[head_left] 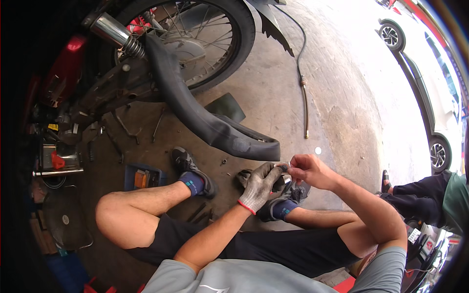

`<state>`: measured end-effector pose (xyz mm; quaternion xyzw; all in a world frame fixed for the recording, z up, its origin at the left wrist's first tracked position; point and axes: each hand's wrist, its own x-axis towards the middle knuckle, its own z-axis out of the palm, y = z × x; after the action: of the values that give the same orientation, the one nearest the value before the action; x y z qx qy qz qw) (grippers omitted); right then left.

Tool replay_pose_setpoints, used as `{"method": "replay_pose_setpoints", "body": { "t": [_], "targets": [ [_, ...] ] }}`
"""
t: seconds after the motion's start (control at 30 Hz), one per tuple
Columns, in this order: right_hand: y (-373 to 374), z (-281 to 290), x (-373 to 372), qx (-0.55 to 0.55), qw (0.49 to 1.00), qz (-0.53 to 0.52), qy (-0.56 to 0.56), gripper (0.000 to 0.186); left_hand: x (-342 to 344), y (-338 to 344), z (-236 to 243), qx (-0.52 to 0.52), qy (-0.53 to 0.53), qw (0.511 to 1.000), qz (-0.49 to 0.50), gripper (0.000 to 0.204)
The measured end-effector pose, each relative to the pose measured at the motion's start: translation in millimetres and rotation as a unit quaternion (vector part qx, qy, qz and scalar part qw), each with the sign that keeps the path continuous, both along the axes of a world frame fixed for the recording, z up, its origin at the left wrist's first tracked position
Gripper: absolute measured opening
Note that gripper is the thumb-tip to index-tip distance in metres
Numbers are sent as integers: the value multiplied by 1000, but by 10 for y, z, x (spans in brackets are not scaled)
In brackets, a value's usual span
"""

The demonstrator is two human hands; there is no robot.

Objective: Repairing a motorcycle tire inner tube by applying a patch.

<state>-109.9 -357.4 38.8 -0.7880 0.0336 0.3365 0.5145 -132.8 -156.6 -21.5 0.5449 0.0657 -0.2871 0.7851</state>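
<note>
In front of my shins, my left hand (259, 187), in a grey, soiled work glove with a red cuff, is closed round a small dark piece (283, 167) with a pale, shiny edge. The bare fingers of my right hand (311, 171) pinch that piece's right side. A short silvery part (287, 180) shows just below, by the gloved fingers; its kind is unclear. Just beyond both hands lies the folded end of a black inner tube (215, 128), which drapes down from the motorcycle wheel (244, 36).
A blue tray (131, 177) with an orange-yellow box stands left of my left foot. Several hand tools, including a long rod (159, 124), lie below the motorcycle. An air hose (306, 107) runs along the floor. Another person (425, 198) and a white car (420, 73) are at right.
</note>
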Motion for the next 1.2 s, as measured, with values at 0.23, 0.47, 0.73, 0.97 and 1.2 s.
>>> {"method": "replay_pose_setpoints", "body": {
  "t": [0.23, 0.47, 0.73, 0.97, 1.2],
  "targets": [
    [7, 39, -34, -140, 980, 69, -128, 25, -36, -7, 28, 129, -135, 982, -18, 23],
    [-58, -9, 41, 55, 998, -34, 12, 20, 77, 122, 70, 203, -231, 948, -87, 23],
    [-149, 12, 73, 28, 996, 58, 62, 18, 155, 199, 75, 241, -288, 907, -190, 24],
    [-154, 24, 66, 17, 987, 129, 96, 16, 148, 217, -69, 229, -392, 863, -221, 25],
    [-130, -13, 45, 28, 983, 138, 118, 14, 151, 222, -88, 215, -308, 896, -237, 22]
  ]
}}
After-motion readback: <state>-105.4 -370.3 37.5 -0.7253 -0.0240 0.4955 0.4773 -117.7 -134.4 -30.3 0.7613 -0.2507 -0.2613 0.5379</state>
